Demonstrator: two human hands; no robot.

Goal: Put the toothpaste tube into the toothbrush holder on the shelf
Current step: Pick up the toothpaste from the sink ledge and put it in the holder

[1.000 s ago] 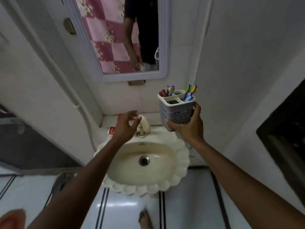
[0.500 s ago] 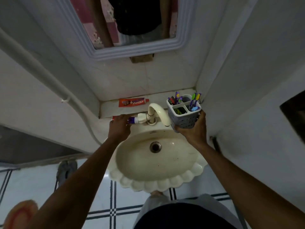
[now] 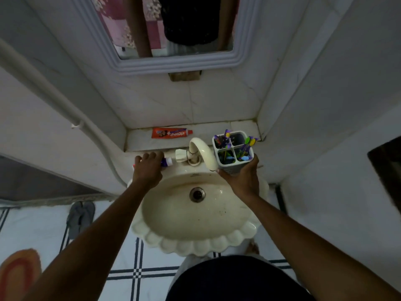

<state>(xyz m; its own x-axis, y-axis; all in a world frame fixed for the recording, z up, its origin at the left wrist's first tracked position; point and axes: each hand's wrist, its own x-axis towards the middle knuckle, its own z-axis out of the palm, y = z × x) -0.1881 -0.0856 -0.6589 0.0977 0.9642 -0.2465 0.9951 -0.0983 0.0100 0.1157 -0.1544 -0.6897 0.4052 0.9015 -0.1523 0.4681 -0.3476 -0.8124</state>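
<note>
My right hand grips a grey four-compartment toothbrush holder from below, held above the sink's right rim, with several coloured toothbrushes in it. My left hand is closed over a toothpaste tube lying on the sink's back rim; only its white cap and purple neck show, and a red end peeks out at the left. A second red toothpaste tube lies flat on the white shelf behind the tap.
A cream tap with a knob stands between my hands. Below is the scalloped cream sink with its drain. A framed mirror hangs above the shelf. Walls close in on both sides. Grey sandals lie on the floor.
The view tilted down toward the sink. My left hand dropped from near the shelf onto the tube on the sink rim. The holder came lower with my right hand.
</note>
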